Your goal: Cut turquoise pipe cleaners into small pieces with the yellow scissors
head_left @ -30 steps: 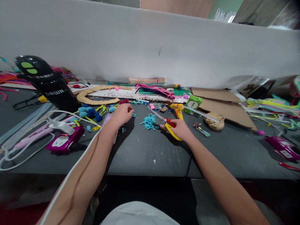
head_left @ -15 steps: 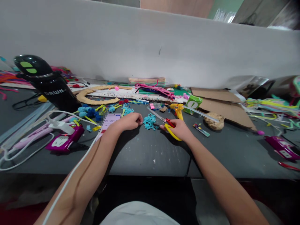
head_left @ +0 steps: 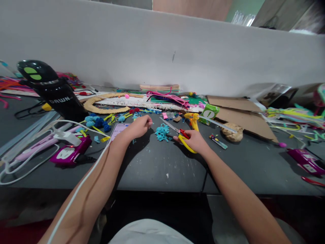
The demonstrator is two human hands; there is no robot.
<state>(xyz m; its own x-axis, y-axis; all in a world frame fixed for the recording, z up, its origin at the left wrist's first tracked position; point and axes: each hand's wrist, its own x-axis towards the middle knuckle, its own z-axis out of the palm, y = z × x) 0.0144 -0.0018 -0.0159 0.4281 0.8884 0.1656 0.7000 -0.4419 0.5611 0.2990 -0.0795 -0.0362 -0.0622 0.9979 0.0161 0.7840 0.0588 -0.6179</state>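
My right hand [head_left: 194,139] is closed round the yellow and red handles of a pair of scissors [head_left: 178,132] whose blades point up and left over the dark table [head_left: 157,166]. Just left of the blades lies a heap of cut blue pipe-cleaner bits [head_left: 161,131]. My left hand [head_left: 138,126] hovers left of that heap with its fingers curled in a pinch; what they hold is too small to make out. A phone [head_left: 118,129] with a lit screen lies partly under my left wrist.
A black bottle [head_left: 52,89] stands at the left, with a purple glue gun [head_left: 69,151] and white cables in front. Blue pompoms [head_left: 98,121], a yellow glue gun [head_left: 193,119], a green box [head_left: 209,111] and cardboard [head_left: 241,113] lie behind. A grey partition wall [head_left: 162,51] closes the back.
My left hand went from near the phone and pompoms rightward to the blue heap, then lifted slightly back. The right hand with the scissors stayed put.
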